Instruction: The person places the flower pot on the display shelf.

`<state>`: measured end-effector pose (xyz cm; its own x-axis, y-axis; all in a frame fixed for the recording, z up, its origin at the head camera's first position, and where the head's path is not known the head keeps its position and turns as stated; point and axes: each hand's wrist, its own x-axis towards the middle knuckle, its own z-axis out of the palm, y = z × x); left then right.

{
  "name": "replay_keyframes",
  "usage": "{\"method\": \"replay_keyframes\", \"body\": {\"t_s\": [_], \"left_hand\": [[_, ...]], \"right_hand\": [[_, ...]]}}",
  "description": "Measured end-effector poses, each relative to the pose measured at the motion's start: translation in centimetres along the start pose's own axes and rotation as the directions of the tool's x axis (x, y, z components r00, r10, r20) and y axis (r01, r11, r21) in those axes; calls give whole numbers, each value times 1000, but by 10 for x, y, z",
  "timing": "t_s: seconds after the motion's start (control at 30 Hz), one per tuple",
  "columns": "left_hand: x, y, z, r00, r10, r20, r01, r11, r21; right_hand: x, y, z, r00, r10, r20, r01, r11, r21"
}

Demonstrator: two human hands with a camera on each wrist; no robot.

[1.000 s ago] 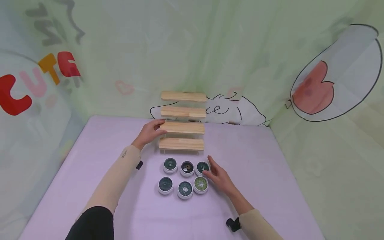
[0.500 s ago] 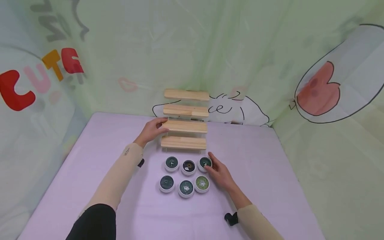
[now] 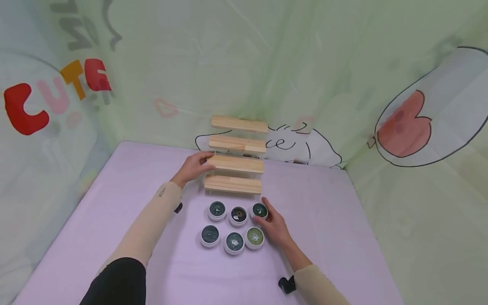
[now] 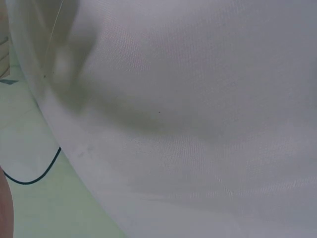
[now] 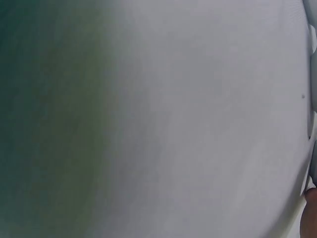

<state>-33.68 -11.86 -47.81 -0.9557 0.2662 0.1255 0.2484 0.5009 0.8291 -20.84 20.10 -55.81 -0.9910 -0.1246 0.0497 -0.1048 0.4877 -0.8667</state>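
A stepped rack of wooden shelf boards (image 3: 233, 184) on clear supports stands toward the back of the table. My left hand (image 3: 192, 167) grips the left end of its second-lowest board between thumb and fingers. In front of the rack are several small round white jars in two rows, with mostly dark green tops. My right hand (image 3: 275, 224) holds the back-right jar (image 3: 260, 210), thumb on the near side and fingers on the far side. Just in front of it sits a jar with a lighter green top (image 3: 254, 237). Both wrist views show mostly cloth, with skin (image 4: 5, 210) at one edge.
Left of the held jar are a brown-and-black-topped jar (image 3: 238, 215) and a dark green one (image 3: 217, 209). Two more (image 3: 210, 235) stand in the front row. Lilac cloth (image 3: 320, 203) covers the table, and printed pale green curtains (image 3: 183, 84) enclose its back and sides.
The back-right jar has shifted slightly toward the rack, opening a gap to the light green one, with my right hand round it. My left hand stays on the rack. The head view has tilted slightly.
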Motion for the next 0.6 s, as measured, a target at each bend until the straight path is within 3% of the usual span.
{"method": "replay_keyframes", "body": {"t_s": [0.1,0.33,0.6], "left_hand": [[0,0,0,1000,13,-2,-13,1000,-2],[-2,4,1,1000,14,11,-14,1000,-1],[1,1,-1,1000,-19,9,19,1000,24]], "right_hand": [[1,-4,1,1000,-9,-15,9,1000,1],[0,-10,-4,997,2,-79,-12,992,-123],[8,-49,-22,992,27,-122,-34,998,-55]]}}
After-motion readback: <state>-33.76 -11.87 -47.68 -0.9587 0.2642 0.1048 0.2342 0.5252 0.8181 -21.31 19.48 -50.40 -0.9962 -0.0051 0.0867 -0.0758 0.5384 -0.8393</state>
